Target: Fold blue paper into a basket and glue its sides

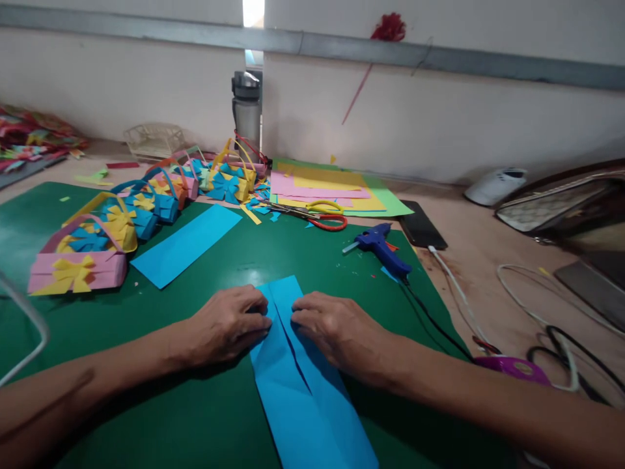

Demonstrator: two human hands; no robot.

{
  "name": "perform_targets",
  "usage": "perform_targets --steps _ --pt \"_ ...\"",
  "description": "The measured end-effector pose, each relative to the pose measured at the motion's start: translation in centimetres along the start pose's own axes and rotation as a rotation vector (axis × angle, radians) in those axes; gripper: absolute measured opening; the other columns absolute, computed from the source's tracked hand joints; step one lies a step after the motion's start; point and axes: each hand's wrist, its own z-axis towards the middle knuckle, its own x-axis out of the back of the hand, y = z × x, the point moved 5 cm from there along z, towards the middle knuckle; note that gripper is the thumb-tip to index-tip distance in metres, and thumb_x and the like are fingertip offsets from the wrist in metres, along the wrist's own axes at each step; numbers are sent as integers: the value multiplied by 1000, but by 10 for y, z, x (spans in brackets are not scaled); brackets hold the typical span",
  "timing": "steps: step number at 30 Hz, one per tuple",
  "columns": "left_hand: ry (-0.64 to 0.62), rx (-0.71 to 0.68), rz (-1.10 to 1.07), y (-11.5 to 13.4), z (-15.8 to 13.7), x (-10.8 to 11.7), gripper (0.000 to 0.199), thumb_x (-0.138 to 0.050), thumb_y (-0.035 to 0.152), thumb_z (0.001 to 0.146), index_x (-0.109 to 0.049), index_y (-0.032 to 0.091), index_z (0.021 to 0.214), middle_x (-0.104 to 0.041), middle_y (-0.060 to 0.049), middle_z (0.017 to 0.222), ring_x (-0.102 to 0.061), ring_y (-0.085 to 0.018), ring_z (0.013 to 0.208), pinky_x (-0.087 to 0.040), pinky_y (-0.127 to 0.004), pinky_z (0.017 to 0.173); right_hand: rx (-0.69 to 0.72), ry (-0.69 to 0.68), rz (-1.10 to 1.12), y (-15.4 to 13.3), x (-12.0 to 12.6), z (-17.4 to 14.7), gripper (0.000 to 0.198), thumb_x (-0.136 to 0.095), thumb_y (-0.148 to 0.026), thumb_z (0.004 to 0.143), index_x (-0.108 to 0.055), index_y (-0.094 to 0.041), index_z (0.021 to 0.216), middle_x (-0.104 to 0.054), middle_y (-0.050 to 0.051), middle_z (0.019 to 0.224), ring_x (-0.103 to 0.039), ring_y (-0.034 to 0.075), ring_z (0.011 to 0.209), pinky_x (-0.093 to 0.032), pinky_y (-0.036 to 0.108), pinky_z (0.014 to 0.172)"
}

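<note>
Blue paper [303, 384]: thin, light, creased easily; left hand [227, 326] and right hand [336, 332] pressed flat, open-palmed, at centre fold.

**Bare Hands and Forearms, Nothing Worn**

Two forearms enter from the bottom edge of the head view, uncovered along their whole visible length: no sleeve or cuff shows. The left hand [229, 326] and right hand [336, 329] are bare, without gloves. No ring, watch or bracelet is visible on fingers or wrists. The nails look short and unpainted.
</note>
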Motion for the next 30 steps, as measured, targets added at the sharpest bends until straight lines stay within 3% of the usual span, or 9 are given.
perform_targets --steps 7,14,15,20,25,27,30 --pt "15 42 -128 -6 6 1 23 -41 17 92 -63 14 85 -61 -7 83 -55 -14 72 -43 -23 61 -65 62 245 1 0 -3 15 -48 -12 86 -61 -13 77 -63 8 84 -55 16 79 -41 27 70" --pt "27 181 -246 -17 14 0 16 -44 14 90 -60 14 88 -58 -4 79 -55 -12 69 -44 -21 61 -199 -60 265 -2 10 -1 4 -56 -16 82 -54 -14 79 -56 4 77 -47 13 66 -36 25 59" --pt "6 175 -233 -17 15 -1 17 -44 14 89 -61 15 91 -58 -4 80 -55 -12 69 -43 -21 60 -189 -87 250 -3 10 -1 1 -54 -14 82 -54 -14 81 -55 5 79 -48 13 67 -36 26 60" --pt "-111 210 -236 -18 18 -7 24 -42 17 91 -64 19 98 -55 -3 79 -54 -12 68 -41 -21 58 -27 -309 85 -18 14 2 29 -51 -4 73 -58 -20 96 -55 10 98 -53 20 78 -36 28 57" --pt "-95 284 -351 -22 22 -7 24 -42 18 91 -66 16 90 -58 -3 77 -55 -12 69 -41 -21 60 118 -442 -120 -31 16 9 31 -63 -8 64 -61 -20 92 -58 13 97 -57 24 72 -32 26 47" --pt "-84 296 -359 -22 23 -5 23 -43 18 90 -66 16 89 -58 -3 77 -55 -12 68 -41 -21 60 137 -465 -168 -32 14 10 29 -64 -8 62 -61 -19 88 -59 15 98 -58 27 73 -31 26 45" --pt "-85 296 -351 -20 24 -4 22 -46 17 89 -68 18 87 -57 -1 75 -54 -11 66 -39 -20 58 156 -411 -142 -29 16 9 20 -58 -8 69 -61 -19 86 -60 14 98 -58 25 73 -33 27 46"
